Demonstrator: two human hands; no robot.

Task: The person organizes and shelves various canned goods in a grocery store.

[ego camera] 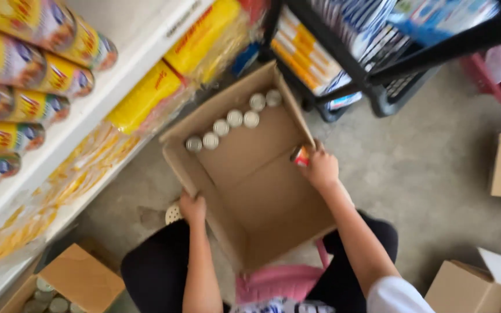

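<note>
Nearest to me, the person crouches on the concrete floor (436,174) in dark trousers, a pink stool or cushion (276,281) just showing between the knees. Both arms reach forward to an open cardboard box (250,191) that rests tilted against the lap.

The left hand (192,208) has its grip curled over the near left wall of the box, fingers pressed onto the cardboard edge, steadying it. The right hand (320,169) is at the right wall, its grip pinched around a single small can (301,156) with a red and yellow label, held at the rim of the box, at or just over its right edge.

Judging by the contents, most of the box is already emptied: the bottom is bare brown cardboard except for one row of about seven cans (233,120), seen as silver lids, lined up along the far wall. Those, plus the one in hand, look like what is left.

Farther off on the left, a white shelf (105,87) carries stacked yellow cans lying on their sides, with yellow packets (146,95) on the level below. Beyond the box stands a black rack (378,69) with blue and yellow packages. Other cardboard boxes sit around the edges, one at lower left (76,278) holding more silver-lidded cans.
</note>
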